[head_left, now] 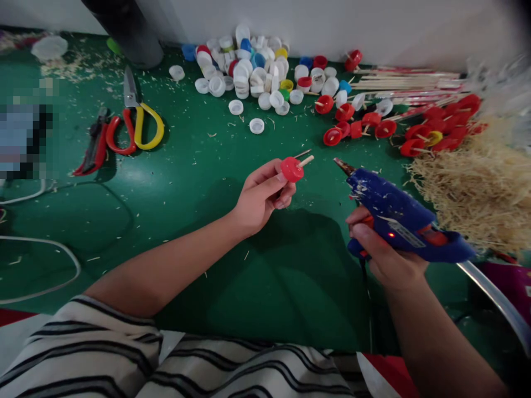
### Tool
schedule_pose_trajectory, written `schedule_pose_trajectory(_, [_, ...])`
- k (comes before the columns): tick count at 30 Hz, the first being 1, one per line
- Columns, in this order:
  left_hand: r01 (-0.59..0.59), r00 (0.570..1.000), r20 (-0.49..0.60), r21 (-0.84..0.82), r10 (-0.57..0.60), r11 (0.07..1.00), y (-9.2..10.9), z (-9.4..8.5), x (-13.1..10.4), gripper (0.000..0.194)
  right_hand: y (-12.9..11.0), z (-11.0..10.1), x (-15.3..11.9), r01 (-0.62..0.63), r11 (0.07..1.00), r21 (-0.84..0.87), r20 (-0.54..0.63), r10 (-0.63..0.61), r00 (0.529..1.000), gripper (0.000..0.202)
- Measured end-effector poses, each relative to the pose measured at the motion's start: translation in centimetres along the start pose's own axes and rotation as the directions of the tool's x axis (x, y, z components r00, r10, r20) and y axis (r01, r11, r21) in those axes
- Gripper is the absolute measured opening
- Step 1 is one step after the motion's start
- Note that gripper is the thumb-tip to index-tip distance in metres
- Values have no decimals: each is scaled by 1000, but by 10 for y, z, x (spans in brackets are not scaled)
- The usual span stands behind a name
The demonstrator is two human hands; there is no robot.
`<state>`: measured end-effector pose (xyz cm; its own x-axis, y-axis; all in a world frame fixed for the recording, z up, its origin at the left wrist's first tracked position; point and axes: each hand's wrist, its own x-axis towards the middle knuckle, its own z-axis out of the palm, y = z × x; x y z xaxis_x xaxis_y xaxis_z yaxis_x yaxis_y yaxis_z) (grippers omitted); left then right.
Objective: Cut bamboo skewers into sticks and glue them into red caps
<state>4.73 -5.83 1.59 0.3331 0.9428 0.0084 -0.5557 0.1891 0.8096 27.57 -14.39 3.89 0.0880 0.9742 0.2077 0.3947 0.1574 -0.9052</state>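
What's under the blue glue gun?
The right hand is closed around the glue gun's handle; a dark cord and the green table show below. The stretch of table covered by glue gun and hand can't be seen.

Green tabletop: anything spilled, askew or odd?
Yes: pale slivers are strewn across the green tabletop, thickest at far left by the dark cylinder, not gathered like the straw-like pile at right. Whitish residue also marks the front of the blue glue gun.

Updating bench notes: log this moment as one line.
left grip: holds red cap with stick | right grip: holds blue glue gun | nozzle: apart from cap
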Motion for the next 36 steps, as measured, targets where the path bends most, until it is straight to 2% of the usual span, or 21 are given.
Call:
schedule_pose_trajectory(5, [12,1000,7,1,-12,1000,0,1,1,42,-3,7,13,17,963,-269,-118,-51,992,17])
schedule_pose_trajectory(9, [14,1000,21,-22,-13,1000,1,2,2,40,0,8,22,141,788,-599,6,-172,985,19])
schedule_pose_trajectory(11, [10,1000,30,-36,-9,999,1,2,3,39,3,8,24,178,698,-693,61,-190,980,14])
schedule_pose_trajectory(13, [5,999,46,-41,-4,999,0,1,3,37,7,7,25,168,644,-746,66,-180,981,16])
schedule_pose_trajectory(15, [1,999,53,-30,1,1000,-2,0,3,34,11,6,26,156,617,-771,74,-156,985,17])
schedule_pose_trajectory(18, [-13,999,48,17,12,1000,-4,-2,2,30,16,5,27,177,627,-759,104,-152,983,16])
schedule_pose_trajectory(22, [-45,995,94,22,43,999,-6,-5,-1,26,19,7,27,284,668,-688,202,-200,959,27])
schedule_pose_trajectory(26, [-56,987,153,41,49,998,-4,-6,-3,18,15,10,25,392,654,-647,295,-260,920,33])
schedule_pose_trajectory(31, [-132,969,219,70,114,989,-2,-4,-2,12,10,9,23,370,650,-664,287,-235,929,39])
schedule_pose_trajectory(36, [-152,962,243,90,126,984,-2,-3,-3,9,10,7,22,350,658,-666,284,-210,936,40])
